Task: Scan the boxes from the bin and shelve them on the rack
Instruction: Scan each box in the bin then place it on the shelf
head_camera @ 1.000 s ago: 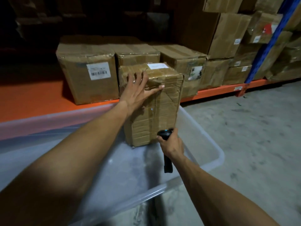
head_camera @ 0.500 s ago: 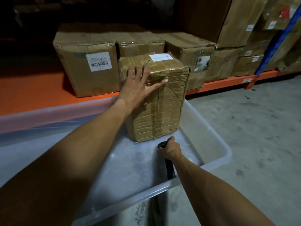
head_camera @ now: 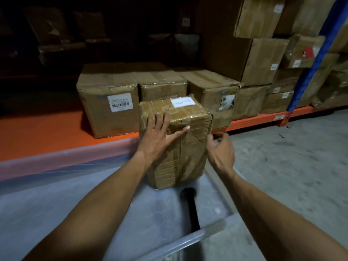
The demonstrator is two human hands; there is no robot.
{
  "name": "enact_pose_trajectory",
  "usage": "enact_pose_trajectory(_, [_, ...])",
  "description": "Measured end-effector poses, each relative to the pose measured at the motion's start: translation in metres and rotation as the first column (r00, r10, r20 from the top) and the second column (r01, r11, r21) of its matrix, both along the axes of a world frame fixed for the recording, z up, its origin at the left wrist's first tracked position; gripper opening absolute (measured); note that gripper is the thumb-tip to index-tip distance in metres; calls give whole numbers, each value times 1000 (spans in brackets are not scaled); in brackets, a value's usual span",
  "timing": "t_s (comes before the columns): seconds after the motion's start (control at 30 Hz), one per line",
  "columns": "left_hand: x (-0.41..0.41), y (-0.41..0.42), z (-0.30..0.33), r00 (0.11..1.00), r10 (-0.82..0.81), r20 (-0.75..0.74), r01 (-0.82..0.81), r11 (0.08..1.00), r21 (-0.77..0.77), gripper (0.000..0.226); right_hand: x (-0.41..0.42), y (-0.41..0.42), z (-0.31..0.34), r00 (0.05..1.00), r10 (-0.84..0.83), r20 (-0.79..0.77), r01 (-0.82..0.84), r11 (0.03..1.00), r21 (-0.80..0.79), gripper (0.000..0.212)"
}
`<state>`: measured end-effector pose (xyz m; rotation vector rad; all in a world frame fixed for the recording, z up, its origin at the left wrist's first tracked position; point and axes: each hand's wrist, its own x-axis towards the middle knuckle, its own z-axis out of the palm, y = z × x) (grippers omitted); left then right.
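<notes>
A clear plastic bin point(head_camera: 197, 234) is sitting on a grey concrete floor point(head_camera: 293, 166), filling the lower left of the view from the head camera. Two bare forearms are reaching forward over it. Lying on the bin's floor near its front rim is a black handheld scanner point(head_camera: 192, 210), its long axis running front to back, its rounded head pointing away from the viewer toward the box.

Just beyond the scanner, a tape-wrapped cardboard box point(head_camera: 190, 147) is standing upright on end inside the bin, at its far right corner. Its long axis is running vertically, and a white label point(head_camera: 182, 102) is facing up on its top. The left hand point(head_camera: 160, 138) is pressing flat against the upper front of the box, fingers spread and straight, fingertips reaching the top edge, thumb stretched out to the right. The right hand point(head_camera: 220, 149) is at the box's right side with fingers loosely curled and parted, the thumb close to the box's edge; whether it is touching the cardboard cannot be told, and it is holding nothing.

Behind the bin, the orange bottom shelf of a rack point(head_camera: 37, 132) is carrying a row of brown cartons. The leftmost carton point(head_camera: 109, 102) is showing a white barcode label on its front. Further right, more cartons are being stacked higher beside a blue rack upright point(head_camera: 308, 68). The back of the rack is too dark to make out.
</notes>
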<state>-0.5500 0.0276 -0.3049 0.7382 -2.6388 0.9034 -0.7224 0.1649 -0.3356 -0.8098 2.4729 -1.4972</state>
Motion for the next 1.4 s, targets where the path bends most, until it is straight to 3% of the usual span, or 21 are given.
enact_pose_trajectory(0.07, [3, 5, -2, 1000, -16, -12, 16, 1000, 27, 113, -15, -12, 38, 994, 1, 108, 18, 985, -171, 76])
enact_pose_trajectory(0.13, [4, 12, -3, 999, -37, -30, 38, 998, 52, 111, -27, -25, 70, 983, 79, 165, -45, 979, -200, 87])
enact_pose_trajectory(0.2, [6, 22, -2, 991, -72, -112, 83, 992, 96, 99, -32, -35, 91, 964, 197, 176, -177, 976, -126, 92])
enact_pose_trajectory(0.3, [4, 37, 14, 910, -62, -410, 177, 952, 250, 84, -33, -45, 98, 930, 326, 168, -330, 944, -4, 91])
enact_pose_trajectory(0.37, [-1, 39, 30, 821, 30, -570, 217, 907, 361, 83, -33, -44, 92, 923, 358, 144, -371, 925, 78, 92])
enact_pose_trajectory(0.43, [-5, 30, 46, 761, 187, -622, 192, 850, 491, 84, -35, -41, 86, 925, 367, 96, -377, 916, 139, 94])
enact_pose_trajectory(0.53, [-6, 8, 60, 732, 435, -524, 74, 714, 696, 87, -43, -37, 84, 911, 408, 56, -410, 887, 211, 94])
enact_pose_trajectory(0.6, [-3, -1, 59, 718, 555, -419, 57, 553, 831, 87, -47, -34, 83, 893, 445, 67, -448, 861, 240, 95])
enact_pose_trajectory(0.7, [0, 1, 47, 665, 620, -417, 236, 356, 904, 85, -53, -29, 84, 879, 470, 76, -473, 841, 264, 100])
enact_pose_trajectory(0.87, [1, 22, 40, 615, 616, -493, 329, 367, 870, 72, -64, -39, 99, 840, 524, 141, -537, 766, 353, 111])
enact_pose_trajectory(1.0, [6, 29, 42, 589, 614, -525, 368, 375, 851, 63, -55, -50, 103, 895, 369, 249, -421, 885, 200, 96])
enact_pose_trajectory(1.1, [4, 33, 43, 583, 643, -497, 345, 358, 868, 78, -47, -55, 104, 898, 351, 265, -404, 897, 181, 86])
enact_pose_trajectory(1.27, [3, 21, 55, 329, 882, -338, 381, 203, 902, 77, -36, -39, 109, 897, 294, 331, -353, 926, 133, 53])
enact_pose_trajectory(1.33, [2, 35, 53, 228, 920, -319, 375, 220, 901, 62, -27, -25, 109, 898, 233, 375, -293, 949, 113, 52])
enact_pose_trajectory(1.4, [4, 53, 46, 157, 954, -255, 391, 177, 903, 36, -17, -10, 107, 891, 191, 412, -261, 958, 119, 48])
